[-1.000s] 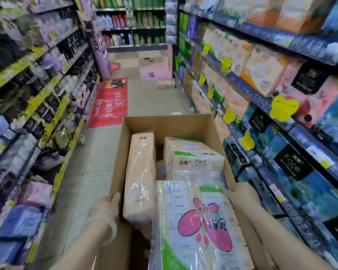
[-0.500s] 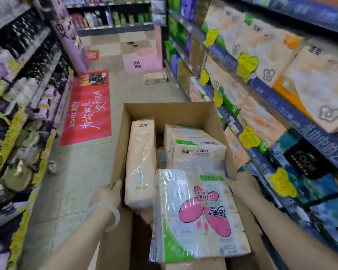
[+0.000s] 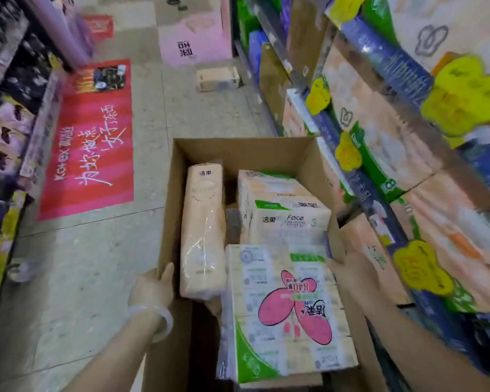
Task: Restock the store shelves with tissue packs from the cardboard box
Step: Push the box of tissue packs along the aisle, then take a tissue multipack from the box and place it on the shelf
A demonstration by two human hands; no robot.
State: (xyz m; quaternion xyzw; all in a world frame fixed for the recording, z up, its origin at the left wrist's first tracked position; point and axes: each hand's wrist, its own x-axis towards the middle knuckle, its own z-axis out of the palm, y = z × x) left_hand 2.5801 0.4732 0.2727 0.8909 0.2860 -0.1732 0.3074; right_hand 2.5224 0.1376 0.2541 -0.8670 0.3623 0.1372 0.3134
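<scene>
An open cardboard box [image 3: 238, 149] sits in front of me in the aisle, holding three tissue packs. A long beige pack [image 3: 202, 233] stands along its left side. A white pack marked Face [image 3: 283, 213] lies at the right, and a pack with a pink flower print [image 3: 287, 309] lies nearest me. My left hand [image 3: 153, 290] grips the box's left wall, thumb over the rim. My right hand [image 3: 354, 275] presses against the box's right wall.
Shelves packed with tissue packs [image 3: 408, 131] and yellow price tags line the right side. Shelves of dark and purple goods [image 3: 9, 108] run along the left. A red floor sticker [image 3: 91, 142] and a small carton [image 3: 218, 78] lie ahead on the floor.
The box and my view have moved forward down the aisle and dipped lower. Both hands keep their hold on the box's sides.
</scene>
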